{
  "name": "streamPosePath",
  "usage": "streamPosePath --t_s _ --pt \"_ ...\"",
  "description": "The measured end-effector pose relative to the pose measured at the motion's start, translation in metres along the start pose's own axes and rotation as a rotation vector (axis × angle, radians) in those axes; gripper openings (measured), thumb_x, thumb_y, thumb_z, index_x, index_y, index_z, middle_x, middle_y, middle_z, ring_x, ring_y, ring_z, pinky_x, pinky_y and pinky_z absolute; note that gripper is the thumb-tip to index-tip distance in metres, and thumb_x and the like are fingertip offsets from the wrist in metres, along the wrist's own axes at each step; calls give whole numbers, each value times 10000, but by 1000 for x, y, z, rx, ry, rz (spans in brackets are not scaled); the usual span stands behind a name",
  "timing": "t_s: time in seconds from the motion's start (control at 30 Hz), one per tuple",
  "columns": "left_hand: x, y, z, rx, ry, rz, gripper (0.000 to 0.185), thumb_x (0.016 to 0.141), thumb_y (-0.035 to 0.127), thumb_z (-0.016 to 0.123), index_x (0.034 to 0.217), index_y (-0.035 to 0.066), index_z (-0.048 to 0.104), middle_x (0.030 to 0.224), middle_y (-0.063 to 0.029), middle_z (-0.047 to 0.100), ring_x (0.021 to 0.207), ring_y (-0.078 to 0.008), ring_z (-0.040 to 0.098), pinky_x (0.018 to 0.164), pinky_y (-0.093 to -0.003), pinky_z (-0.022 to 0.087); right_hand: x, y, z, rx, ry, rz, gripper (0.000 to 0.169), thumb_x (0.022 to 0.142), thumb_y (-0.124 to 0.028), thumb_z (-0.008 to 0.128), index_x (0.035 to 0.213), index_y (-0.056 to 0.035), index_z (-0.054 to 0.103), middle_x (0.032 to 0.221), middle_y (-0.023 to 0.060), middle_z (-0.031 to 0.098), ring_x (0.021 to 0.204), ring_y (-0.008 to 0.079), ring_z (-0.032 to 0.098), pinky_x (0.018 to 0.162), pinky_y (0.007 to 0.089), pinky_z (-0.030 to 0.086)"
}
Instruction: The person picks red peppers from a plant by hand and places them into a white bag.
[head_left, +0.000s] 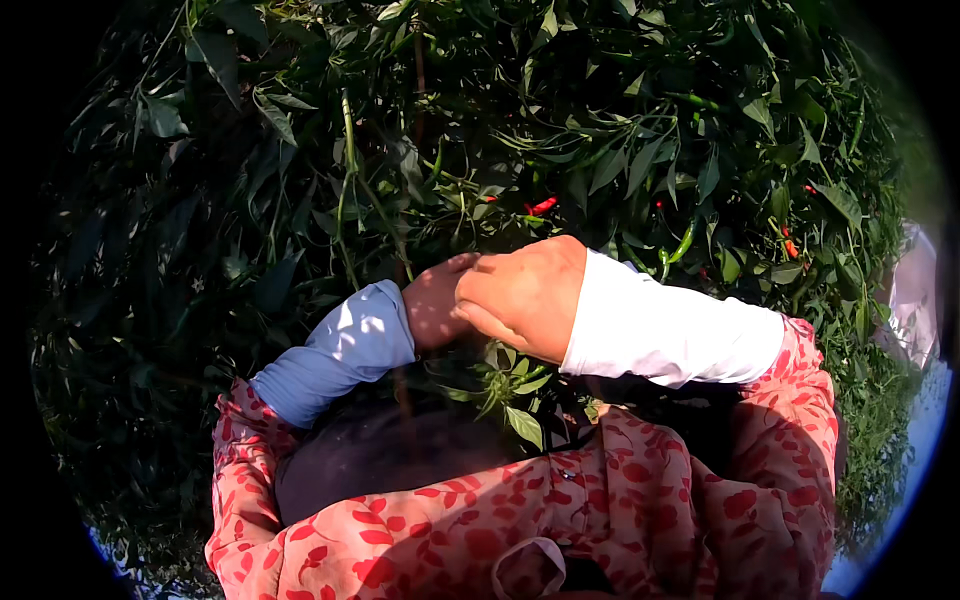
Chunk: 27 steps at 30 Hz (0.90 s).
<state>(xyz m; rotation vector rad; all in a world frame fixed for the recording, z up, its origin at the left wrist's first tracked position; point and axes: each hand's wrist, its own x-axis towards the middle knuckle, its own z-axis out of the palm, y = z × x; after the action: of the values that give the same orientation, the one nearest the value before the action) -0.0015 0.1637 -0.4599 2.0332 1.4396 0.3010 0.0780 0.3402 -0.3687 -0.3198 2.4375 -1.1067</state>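
Note:
My right hand (525, 296) reaches in from the right with its fingers curled, and its fingertips overlap my left hand (437, 307). The two hands meet among the leaves of chili pepper plants (450, 199). What lies between the fingers is hidden, so I cannot tell whether either hand holds something. Just beyond the hands hangs a red chili pepper (541, 206). A leafy pepper shoot (502, 386) sticks up below my right wrist. Green chili peppers (682, 244) hang to the right, above my white sleeve cover (667, 322).
Dense foliage (255, 150) surrounds the hands. A thick green stem (349, 142) rises at the upper left. An orange-red chili pepper (789, 244) hangs at the right. A whitish translucent bag or sheet (911, 292) stands at the far right edge.

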Motion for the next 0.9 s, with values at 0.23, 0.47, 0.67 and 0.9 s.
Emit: streamPosePath --t_s 0.23,0.47,0.67,0.9 --pt "-13 -6 11 -153 112 -50 210 665 139 529 839 39 591 852 -136 573 795 -294 564 652 -384 471 69 139 48 6 -43 278 184 789 -160 555 902 -28 614 851 136 602 820 287 574 719 353 457" --pt "19 -4 -20 -367 513 -247 425 596 -200 413 977 -33 498 977 -176 483 837 -338 537 708 -358 463 70 236 135 405 429 -59 235 788 -173 543 988 -63 596 899 140 598 884 315 559 788 385 449" --pt "48 -36 -52 222 509 -344 277 735 42 492 990 -63 505 966 -204 551 944 -347 527 839 -397 424 79 148 106 130 311 45 183 768 -121 544 925 -52 607 936 139 589 868 271 578 747 344 462" --pt "26 -41 -20 461 282 -589 335 785 122 465 1083 1 559 981 -107 588 890 -225 580 842 -359 418 70 153 79 963 647 289 305 807 16 509 1107 -33 532 831 51 577 737 134 522 639 222 440"
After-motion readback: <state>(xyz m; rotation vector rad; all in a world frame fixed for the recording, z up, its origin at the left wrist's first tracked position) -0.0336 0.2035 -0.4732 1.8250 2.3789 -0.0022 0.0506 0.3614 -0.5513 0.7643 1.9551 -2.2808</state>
